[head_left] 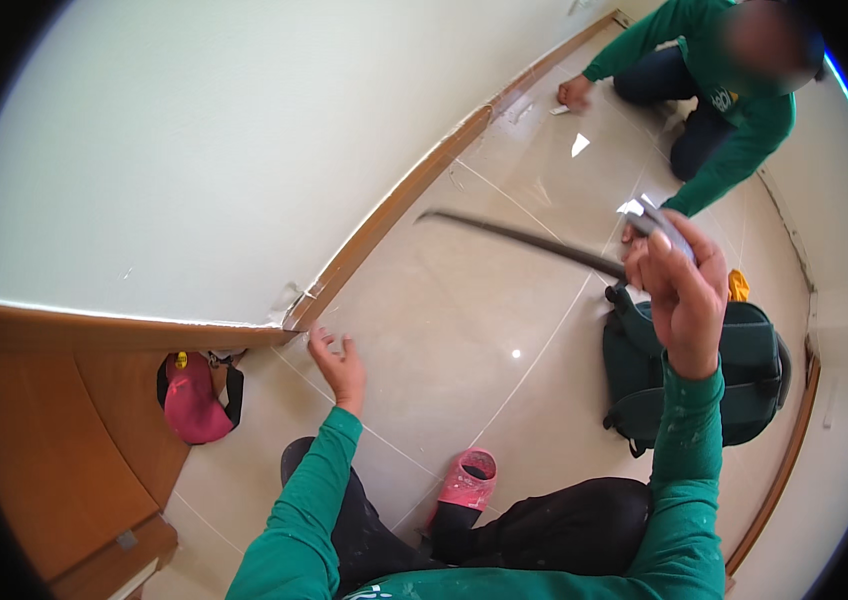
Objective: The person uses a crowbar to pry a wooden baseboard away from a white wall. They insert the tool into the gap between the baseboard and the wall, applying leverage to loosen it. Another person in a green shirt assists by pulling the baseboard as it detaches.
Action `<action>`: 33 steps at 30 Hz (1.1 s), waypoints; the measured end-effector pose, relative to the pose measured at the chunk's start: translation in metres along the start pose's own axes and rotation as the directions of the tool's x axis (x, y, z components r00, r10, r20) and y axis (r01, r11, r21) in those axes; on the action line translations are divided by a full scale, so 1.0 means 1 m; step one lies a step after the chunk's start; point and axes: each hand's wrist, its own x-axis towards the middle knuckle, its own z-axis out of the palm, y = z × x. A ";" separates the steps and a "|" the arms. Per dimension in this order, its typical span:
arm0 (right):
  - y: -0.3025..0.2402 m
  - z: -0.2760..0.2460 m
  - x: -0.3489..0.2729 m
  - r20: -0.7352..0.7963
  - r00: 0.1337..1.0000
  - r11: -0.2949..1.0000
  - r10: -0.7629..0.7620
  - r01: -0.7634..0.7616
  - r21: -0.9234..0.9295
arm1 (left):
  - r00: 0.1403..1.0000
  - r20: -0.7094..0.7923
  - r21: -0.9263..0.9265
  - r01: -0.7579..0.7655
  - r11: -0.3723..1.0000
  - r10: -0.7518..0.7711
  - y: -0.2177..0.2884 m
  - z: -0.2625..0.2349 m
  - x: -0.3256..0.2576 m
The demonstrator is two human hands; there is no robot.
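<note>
My right hand (682, 290) is closed around a dark metal pry bar (534, 240), raised above the floor. Its long shaft points left, with a slightly bent tip over the tiles. A grey metal part shows above my right thumb; I cannot tell whether it belongs to the same bar. My left hand (340, 368) holds nothing, its fingers apart and curled a little, close to the wall corner. Beside it, the brown wooden baseboard (359, 240) runs along the white wall (214, 150). Chipped plaster (289, 300) shows at the corner.
At the far right a co-worker in a green sleeve (734, 165) kneels, one hand by a small white piece (560, 110). A dark green backpack (749, 370) lies to my right. A pink and black bag (196, 400) stands beside brown wooden panels (44, 430) at left.
</note>
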 end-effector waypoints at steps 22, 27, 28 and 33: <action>0.093 -0.022 0.187 -0.101 0.910 0.831 -0.401 0.315 -0.458 | 0.477 0.755 0.199 -0.821 0.536 0.450 0.035 0.142 0.074; 0.076 -0.019 0.209 -0.083 0.925 0.835 -0.372 0.294 -0.465 | 0.475 0.780 0.245 -0.831 0.499 0.408 0.042 0.142 0.075; 0.069 -0.018 0.216 -0.073 0.934 0.840 -0.350 0.278 -0.466 | 0.473 0.781 0.245 -0.833 0.495 0.408 0.043 0.142 0.075; 0.037 -0.011 0.266 0.055 0.957 0.784 -0.284 0.265 -0.562 | 0.468 0.782 0.240 -0.836 0.493 0.412 0.044 0.143 0.077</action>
